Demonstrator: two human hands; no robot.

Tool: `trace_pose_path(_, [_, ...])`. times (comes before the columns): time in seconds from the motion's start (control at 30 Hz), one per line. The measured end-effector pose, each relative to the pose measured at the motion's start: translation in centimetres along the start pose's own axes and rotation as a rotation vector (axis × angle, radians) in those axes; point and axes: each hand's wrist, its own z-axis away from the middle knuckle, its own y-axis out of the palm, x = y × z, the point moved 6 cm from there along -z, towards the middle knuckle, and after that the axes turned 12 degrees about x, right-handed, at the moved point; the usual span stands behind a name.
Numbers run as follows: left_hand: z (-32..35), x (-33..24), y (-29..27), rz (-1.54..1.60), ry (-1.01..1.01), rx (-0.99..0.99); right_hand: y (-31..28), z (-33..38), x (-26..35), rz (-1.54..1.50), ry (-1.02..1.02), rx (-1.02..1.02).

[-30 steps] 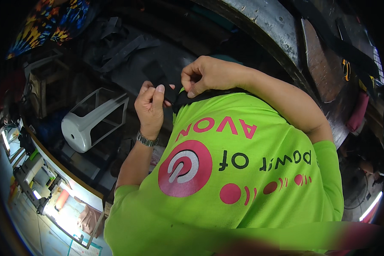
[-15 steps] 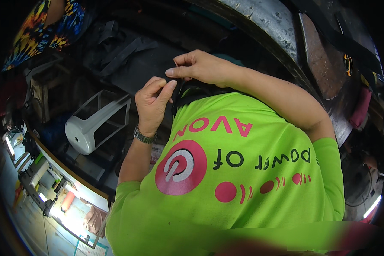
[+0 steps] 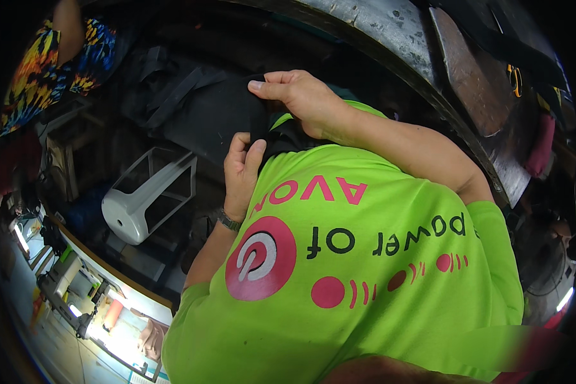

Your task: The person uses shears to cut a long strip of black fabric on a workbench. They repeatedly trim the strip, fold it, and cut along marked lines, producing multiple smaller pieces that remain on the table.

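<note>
A black sheet of flexible material, like fabric (image 3: 214, 115), spreads from my lap toward the far left. My right hand (image 3: 304, 96) pinches its upper edge between thumb and fingers. Nearer my body, my left hand (image 3: 240, 169) grips the lower edge of the same black fabric, thumb on top. A watch with a metal band (image 3: 229, 221) is on my left wrist. More dark material lies bunched against my bright green shirt (image 3: 365, 281), below my right hand. The sheet's far side blends into the dark surroundings.
A white plastic stool (image 3: 131, 214) lies on its side at the left. A brightly lit worktable (image 3: 102, 269) stands lower left. Along the upper right runs a worn metal-topped table (image 3: 390, 32), with yellow-handled scissors (image 3: 515, 80). A person in patterned clothing (image 3: 29, 77) is far left.
My hands have moved apart from their close pinch, and the black fabric now shows stretched between them. My left hand has shifted right and lower; the right is slightly higher.
</note>
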Motion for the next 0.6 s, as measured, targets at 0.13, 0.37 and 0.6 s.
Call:
trace_pose_path(0.13, [0.1,0.0,-0.4,-0.008,0.058,-0.038,0.6,0.9,3.8,0.557,-0.117,0.254])
trace_pose_path(0.37, [-1.2,0.5,-0.4,-0.007,-0.023,0.042,-3.2,6.1,4.9,1.269,0.153,0.506])
trace_pose_path(0.6, [-1.9,-0.5,0.7,-0.059,-0.137,0.337,-4.6,6.4,3.7,0.996,0.165,0.406])
